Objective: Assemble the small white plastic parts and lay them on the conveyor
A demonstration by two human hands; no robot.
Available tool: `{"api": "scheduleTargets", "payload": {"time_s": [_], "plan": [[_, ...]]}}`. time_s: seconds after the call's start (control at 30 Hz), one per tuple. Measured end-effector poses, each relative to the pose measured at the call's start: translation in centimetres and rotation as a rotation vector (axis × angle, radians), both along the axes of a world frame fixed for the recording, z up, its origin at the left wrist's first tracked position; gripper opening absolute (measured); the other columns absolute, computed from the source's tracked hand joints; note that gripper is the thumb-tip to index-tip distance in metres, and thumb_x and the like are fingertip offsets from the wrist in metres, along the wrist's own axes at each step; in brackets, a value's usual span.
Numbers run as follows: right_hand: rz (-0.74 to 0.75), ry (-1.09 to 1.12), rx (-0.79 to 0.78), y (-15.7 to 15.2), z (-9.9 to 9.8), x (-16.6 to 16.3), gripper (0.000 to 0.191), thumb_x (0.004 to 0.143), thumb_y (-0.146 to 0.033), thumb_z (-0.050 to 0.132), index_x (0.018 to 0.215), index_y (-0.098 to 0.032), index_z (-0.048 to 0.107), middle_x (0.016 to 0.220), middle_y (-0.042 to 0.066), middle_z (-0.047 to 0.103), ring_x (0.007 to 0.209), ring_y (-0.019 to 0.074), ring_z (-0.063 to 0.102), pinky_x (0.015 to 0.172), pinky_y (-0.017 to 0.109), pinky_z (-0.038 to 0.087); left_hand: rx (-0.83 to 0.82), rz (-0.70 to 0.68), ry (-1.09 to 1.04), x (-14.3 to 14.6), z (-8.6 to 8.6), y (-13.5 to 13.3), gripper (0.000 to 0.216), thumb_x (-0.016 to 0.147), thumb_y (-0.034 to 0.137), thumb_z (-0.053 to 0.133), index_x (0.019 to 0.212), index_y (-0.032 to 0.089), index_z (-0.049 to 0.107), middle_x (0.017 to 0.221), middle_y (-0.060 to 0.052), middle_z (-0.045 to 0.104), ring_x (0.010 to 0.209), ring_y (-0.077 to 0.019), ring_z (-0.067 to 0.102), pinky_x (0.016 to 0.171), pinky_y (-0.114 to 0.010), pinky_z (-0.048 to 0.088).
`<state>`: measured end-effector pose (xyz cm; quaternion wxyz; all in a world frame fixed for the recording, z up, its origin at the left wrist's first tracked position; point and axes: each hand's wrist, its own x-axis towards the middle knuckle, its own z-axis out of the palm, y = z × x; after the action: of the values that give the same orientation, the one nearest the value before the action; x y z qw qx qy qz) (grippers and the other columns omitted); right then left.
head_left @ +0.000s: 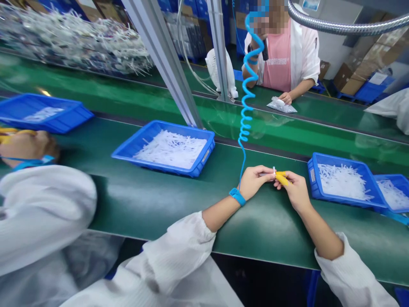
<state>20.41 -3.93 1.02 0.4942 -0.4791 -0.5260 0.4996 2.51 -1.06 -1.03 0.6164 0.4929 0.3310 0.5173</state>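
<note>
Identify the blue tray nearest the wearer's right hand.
The tray just right of the right hand. Another tray sits farther right; two more trays lie left of the left hand.

The table (153,200) is smooth, with a soft satin sheen. The trays (204,160) at nine and three o'clock are glossy hard plastic; the strips (174,149) in them look like thin, smooth, matt plastic. At one o'clock the cord (244,135) is shiny coiled plastic. The post (166,64) at eleven o'clock is smooth, satin metal, while the hose (348,29) between one and two is polished metal with a ribbed surface. The sleeves (179,251) at seven and four o'clock are matt, thin, wrinkled cloth. At two o'clock lie a crinkled, glossy plastic bag (277,105) and, beyond it, matt cardboard boxes (343,76).
</note>
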Motion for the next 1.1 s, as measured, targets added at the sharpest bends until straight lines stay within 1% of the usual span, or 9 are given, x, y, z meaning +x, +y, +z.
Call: {"api": "scheduleTargets", "payload": {"time_s": [0.13, 0.33, 0.5, 0.67, 0.77, 0.83, 0.9, 1.0, 1.1], "plan": [[0.029, 0.059, -0.004, 0.3, 0.1, 0.0, 0.035, 0.08, -0.048, 0.088, 0.098, -0.02, 0.08, 0.084, 0.005, 0.078, 0.073, 0.019, 0.073, 0.071, 0.033, 0.062, 0.044, 0.016, 0.002, 0.0, 0.2, 0.4, 0.034, 0.076, 0.04, 0.092, 0.093, 0.013, 0.081, 0.098, -0.01, 0.08, 0.091, -0.0237, 0.076, 0.092, -0.038, 0.063], [-0.036, 0.065, -0.005, 0.1, 0.0, -0.3, 0.042, 0.075, -0.053, 0.091, 0.095, -0.019, 0.075, 0.081, 0.005, 0.078, 0.072, 0.0209, 0.075, 0.069, 0.035, 0.065, 0.078, 0.001, 0.02, 0.0, -0.1, 0.6, 0.035, 0.077, 0.042, 0.092, 0.094, 0.013, 0.081, 0.101, -0.011, 0.08, 0.094, -0.0243, 0.077, 0.095, -0.04, 0.061], [-0.03, 0.028, 0.028, -0.2, 0.3, -0.2, 0.033, 0.078, -0.047, 0.089, 0.087, -0.019, 0.076, 0.074, 0.004, 0.076, 0.065, 0.0183, 0.071, 0.064, 0.032, 0.061, 0.11, 0.015, 0.043, 0.1, -0.1, 0.1, 0.027, 0.08, 0.038, 0.088, 0.09, 0.014, 0.081, 0.099, -0.01, 0.08, 0.091, -0.0232, 0.076, 0.09, -0.037, 0.063], [-0.024, 0.012, 0.045, -0.4, 0.0, -0.2, 0.021, 0.082, -0.038, 0.086, 0.084, -0.019, 0.078, 0.072, 0.003, 0.075, 0.063, 0.0163, 0.069, 0.064, 0.029, 0.057, 0.161, 0.059, 0.095, 0.1, 0.0, -0.3, 0.02, 0.083, 0.035, 0.085, 0.088, 0.016, 0.082, 0.095, -0.008, 0.079, 0.088, -0.0221, 0.076, 0.084, -0.033, 0.063], [-0.028, 0.023, 0.04, -0.4, -0.3, -0.2, 0.019, 0.081, -0.036, 0.087, 0.083, -0.019, 0.079, 0.073, 0.003, 0.075, 0.063, 0.0161, 0.069, 0.064, 0.029, 0.058, 0.187, 0.086, 0.168, -0.1, 0.0, -0.3, 0.017, 0.084, 0.034, 0.083, 0.088, 0.017, 0.083, 0.091, -0.007, 0.078, 0.084, -0.0209, 0.075, 0.081, -0.031, 0.062], [-0.024, 0.028, 0.022, -0.3, -0.3, -0.2, 0.02, 0.08, -0.038, 0.088, 0.085, -0.019, 0.081, 0.075, 0.004, 0.076, 0.065, 0.017, 0.071, 0.066, 0.029, 0.059, 0.195, 0.094, 0.195, -0.2, 0.0, -0.2, 0.016, 0.084, 0.034, 0.083, 0.087, 0.018, 0.084, 0.09, -0.007, 0.079, 0.085, -0.0209, 0.075, 0.081, -0.031, 0.062], [0.001, 0.03, 0.002, -0.1, -0.2, -0.1, 0.025, 0.08, -0.041, 0.088, 0.091, -0.019, 0.083, 0.078, 0.005, 0.078, 0.068, 0.0185, 0.073, 0.068, 0.032, 0.062, 0.163, 0.079, 0.171, -0.3, 0.0, -0.1, 0.018, 0.083, 0.034, 0.084, 0.088, 0.017, 0.084, 0.092, -0.008, 0.079, 0.088, -0.0219, 0.075, 0.084, -0.032, 0.062], [0.025, 0.024, 0.01, 0.0, 0.0, 0.0, 0.034, 0.08, -0.049, 0.087, 0.098, -0.02, 0.083, 0.085, 0.007, 0.079, 0.074, 0.0207, 0.075, 0.072, 0.036, 0.066, 0.021, 0.012, 0.043, -0.3, 0.0, 0.4, 0.03, 0.078, 0.038, 0.089, 0.094, 0.014, 0.082, 0.096, -0.009, 0.08, 0.09, -0.0231, 0.076, 0.088, -0.036, 0.063], [-0.02, 0.001, 0.054, -0.1, -0.1, -0.2, 0.038, 0.08, -0.054, 0.086, 0.096, -0.02, 0.081, 0.09, 0.007, 0.078, 0.076, 0.022, 0.076, 0.069, 0.037, 0.067, -0.102, -0.073, -0.069, -0.2, 0.1, 0.8, 0.042, 0.07, 0.039, 0.095, 0.097, 0.012, 0.079, 0.097, -0.009, 0.08, 0.092, -0.0225, 0.077, 0.093, -0.039, 0.063]]}}
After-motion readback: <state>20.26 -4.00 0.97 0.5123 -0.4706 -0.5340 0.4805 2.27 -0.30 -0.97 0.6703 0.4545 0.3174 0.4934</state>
